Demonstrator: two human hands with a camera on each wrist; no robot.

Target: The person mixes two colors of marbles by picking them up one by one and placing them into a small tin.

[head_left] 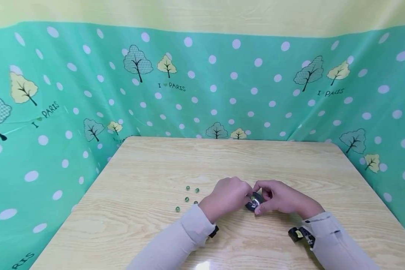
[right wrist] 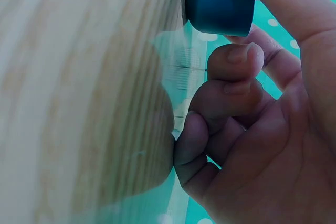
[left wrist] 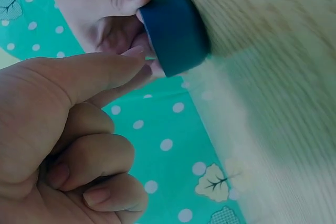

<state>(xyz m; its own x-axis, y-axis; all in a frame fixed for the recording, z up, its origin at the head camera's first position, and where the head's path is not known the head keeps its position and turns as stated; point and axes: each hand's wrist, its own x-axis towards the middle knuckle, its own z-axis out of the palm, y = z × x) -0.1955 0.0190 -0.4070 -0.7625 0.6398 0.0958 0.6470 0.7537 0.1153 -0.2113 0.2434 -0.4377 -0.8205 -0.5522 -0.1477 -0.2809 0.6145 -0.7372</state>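
So far, the small dark blue round case (head_left: 254, 202) is pinched in both hands' grip, right hand (head_left: 283, 197) and left hand (head_left: 227, 198), near the tabletop's (head_left: 256, 157) front edge, while five green beads (head_left: 188, 196) lie unhandled beside it.

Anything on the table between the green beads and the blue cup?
Only the left hand, per the head view: beads to its left, blue cup pinched at its fingertips with the right hand.

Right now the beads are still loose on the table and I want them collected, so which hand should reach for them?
Left. The left hand is right beside the green beads, while the right hand grips the dark blue cap farther away.
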